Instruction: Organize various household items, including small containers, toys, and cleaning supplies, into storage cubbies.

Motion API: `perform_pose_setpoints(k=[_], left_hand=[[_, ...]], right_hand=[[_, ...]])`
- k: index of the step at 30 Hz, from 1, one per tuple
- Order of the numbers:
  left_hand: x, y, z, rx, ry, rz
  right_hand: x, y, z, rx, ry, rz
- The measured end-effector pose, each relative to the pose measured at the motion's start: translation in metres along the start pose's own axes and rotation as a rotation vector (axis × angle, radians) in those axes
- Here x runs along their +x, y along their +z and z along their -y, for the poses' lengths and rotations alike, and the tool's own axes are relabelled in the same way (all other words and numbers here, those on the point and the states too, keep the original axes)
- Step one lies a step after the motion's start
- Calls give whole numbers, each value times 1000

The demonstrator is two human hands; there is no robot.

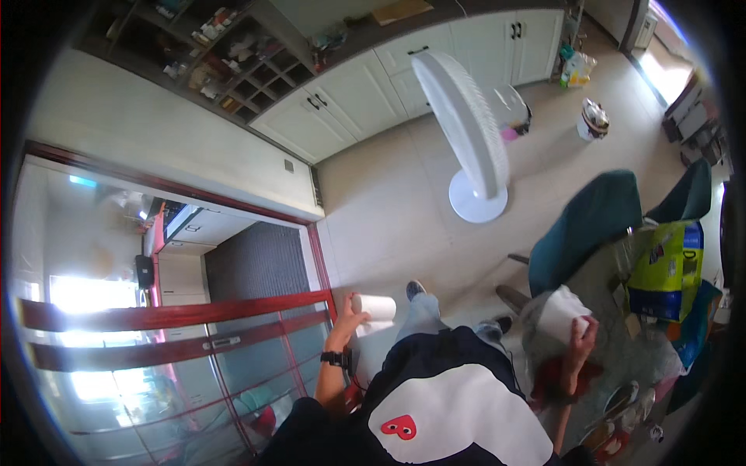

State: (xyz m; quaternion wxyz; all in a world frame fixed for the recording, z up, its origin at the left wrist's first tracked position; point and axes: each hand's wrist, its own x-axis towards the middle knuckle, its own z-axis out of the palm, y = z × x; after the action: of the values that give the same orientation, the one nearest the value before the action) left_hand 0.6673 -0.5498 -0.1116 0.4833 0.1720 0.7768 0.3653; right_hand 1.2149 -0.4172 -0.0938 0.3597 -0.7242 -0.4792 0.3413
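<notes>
My left hand (pixel 348 318), with a dark watch on the wrist, grips a white paper roll (pixel 377 307) out to my left, in front of the red-framed door. A loose end of paper hangs below the roll. On the other side, my right hand (pixel 581 342) pinches a crumpled white piece of paper (pixel 560 314) above the edge of a glass-topped table (pixel 618 364). The two papers are well apart. I cannot tell whether the right-hand piece is one sheet or several.
A white pedestal fan (pixel 466 128) stands on the tiled floor ahead. Teal chairs (pixel 588 227) sit by the table, which holds a green and blue package (pixel 667 271). A red-framed sliding glass door (pixel 175 314) lies to my left. Further off are white cabinets (pixel 344 108) and a filled bin (pixel 593 121).
</notes>
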Motion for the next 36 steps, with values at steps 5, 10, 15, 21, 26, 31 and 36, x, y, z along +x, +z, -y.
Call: perform_pose_setpoints(k=[5, 10, 15, 21, 26, 31, 36], left_hand=[[66, -61, -1, 331, 203, 9], [97, -121, -46, 301, 420, -56], [111, -154, -76, 269, 577, -332], [146, -172, -133, 396, 571, -358], [190, -189, -157, 362, 475, -418], [227, -217, -212, 242, 337, -553], [268, -252, -271, 293, 458, -709]], right_hand=[[-13, 157, 115, 53, -93, 356], [1, 293, 206, -63, -375, 378], [6, 363, 279, -161, -112, 616], [24, 461, 300, 391, 206, 1002], [72, 558, 343, 348, 181, 1209], [121, 654, 402, 451, 186, 1336], [159, 740, 499, 446, -52, 1249]])
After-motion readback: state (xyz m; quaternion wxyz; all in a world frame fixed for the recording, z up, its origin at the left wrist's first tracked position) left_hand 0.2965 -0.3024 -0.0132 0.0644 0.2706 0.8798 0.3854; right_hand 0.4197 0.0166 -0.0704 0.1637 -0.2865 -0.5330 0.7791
